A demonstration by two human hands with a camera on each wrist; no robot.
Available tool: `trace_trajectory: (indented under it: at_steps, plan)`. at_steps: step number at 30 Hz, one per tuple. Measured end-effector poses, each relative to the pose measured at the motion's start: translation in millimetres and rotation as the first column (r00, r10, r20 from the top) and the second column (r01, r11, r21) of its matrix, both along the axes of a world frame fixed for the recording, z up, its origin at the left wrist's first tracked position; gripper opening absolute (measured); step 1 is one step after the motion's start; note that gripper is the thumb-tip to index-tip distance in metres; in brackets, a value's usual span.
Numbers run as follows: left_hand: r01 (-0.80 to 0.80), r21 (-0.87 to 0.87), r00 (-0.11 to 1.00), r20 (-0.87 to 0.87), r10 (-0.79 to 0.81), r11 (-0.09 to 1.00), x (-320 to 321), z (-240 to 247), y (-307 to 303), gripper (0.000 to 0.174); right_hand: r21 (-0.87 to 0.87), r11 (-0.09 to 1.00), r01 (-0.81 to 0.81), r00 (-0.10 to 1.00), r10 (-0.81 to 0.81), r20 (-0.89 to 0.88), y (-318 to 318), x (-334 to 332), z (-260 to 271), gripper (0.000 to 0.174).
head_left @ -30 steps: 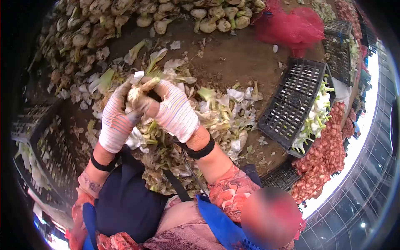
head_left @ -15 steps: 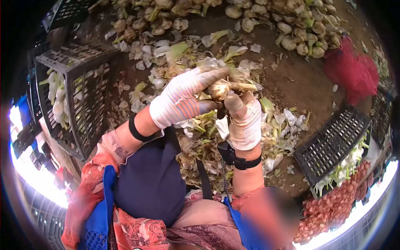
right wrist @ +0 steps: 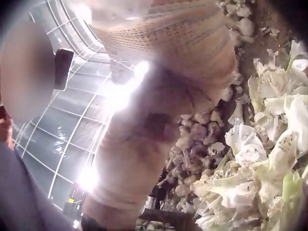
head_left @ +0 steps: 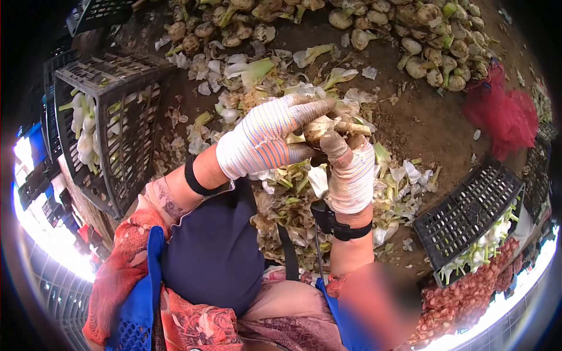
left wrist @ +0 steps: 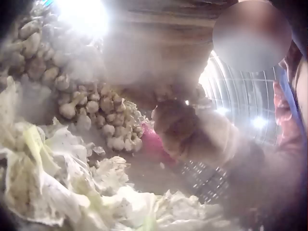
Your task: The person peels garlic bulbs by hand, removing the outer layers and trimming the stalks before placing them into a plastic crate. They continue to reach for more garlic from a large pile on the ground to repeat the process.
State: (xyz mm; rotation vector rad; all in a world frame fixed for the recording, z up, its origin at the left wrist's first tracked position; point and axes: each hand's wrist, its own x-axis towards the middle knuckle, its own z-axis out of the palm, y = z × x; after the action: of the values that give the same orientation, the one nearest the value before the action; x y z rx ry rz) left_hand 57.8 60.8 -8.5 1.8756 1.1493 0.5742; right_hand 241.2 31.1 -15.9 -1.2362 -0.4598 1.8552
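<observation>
A garlic bulb (head_left: 318, 128) with a short cut stem pointing right is held between two gloved hands over a heap of peeled skins (head_left: 293, 199). The left hand (head_left: 266, 136), in a striped glove with dirty fingertips, grips the bulb from its left side, fingers above and thumb below. From the right, the right hand (head_left: 349, 169) pinches the bulb and stem, its thumb across the front. The right wrist view shows the gloved left hand (right wrist: 130, 159) beyond the near glove; in the left wrist view the right hand (left wrist: 192, 132) is blurred. The far fingers are partly hidden.
A black crate (head_left: 108, 76) holding white garlic stands at the left. Another crate (head_left: 468, 210) tilts at the right beside red-netted bulbs (head_left: 456, 298). Piles of unpeeled bulbs (head_left: 433, 52) lie at the back, near a red mesh bag (head_left: 509, 117).
The head view has swung, so the scene sits further right. The hands have turned the bulb so its stem points right; both still grip it, with little movement in the last half second.
</observation>
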Motion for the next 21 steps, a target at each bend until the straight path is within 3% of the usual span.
trace_trajectory:
  at_steps: [4, 7, 10, 12, 13, 15, 19, 21]
  plan:
    - [0.000, -0.058, 1.000, 0.009, 0.001, 0.998, -5, -5, -3, 0.075, -0.100, 0.995, -0.010, 0.996, 0.001, -0.091, 3, -2, 6, 0.043]
    - [-0.030, -0.094, 0.992, 0.116, 0.041, 0.995, -8, -7, -7, 0.075, -0.109, 0.994, -0.016, 0.994, 0.004, -0.107, 0, -2, 6, 0.042]
    - [-0.036, -0.233, 0.989, 0.132, 0.068, 0.972, -8, -3, -9, 0.074, -0.103, 0.995, -0.016, 0.994, 0.005, -0.110, -2, 3, -1, 0.041]
    - [-0.041, -0.569, 0.899, 0.337, 0.279, 0.821, -5, -4, -14, 0.073, -0.154, 0.976, -0.151, 0.977, 0.124, -0.176, -3, 14, -6, 0.037]
    - [-0.043, -0.568, 0.900, 0.336, 0.279, 0.822, -6, -2, -15, 0.073, -0.153, 0.976, -0.153, 0.976, 0.125, -0.177, -4, 15, -8, 0.037]
    - [-0.028, -0.777, 0.850, 0.313, 0.425, 0.629, -4, 7, -13, 0.073, -0.102, 0.979, -0.175, 0.984, 0.170, -0.054, -4, 15, -10, 0.034]
    - [-0.041, -0.752, 0.790, 0.379, 0.482, 0.658, -1, 5, -14, 0.070, -0.069, 0.993, -0.100, 0.995, 0.099, -0.018, -9, 4, -6, 0.027]
    - [0.040, -0.922, 0.828, 0.246, 0.504, 0.384, -10, 14, -5, 0.073, 0.227, 0.968, -0.109, 0.958, 0.042, 0.284, -12, -7, -11, 0.025]
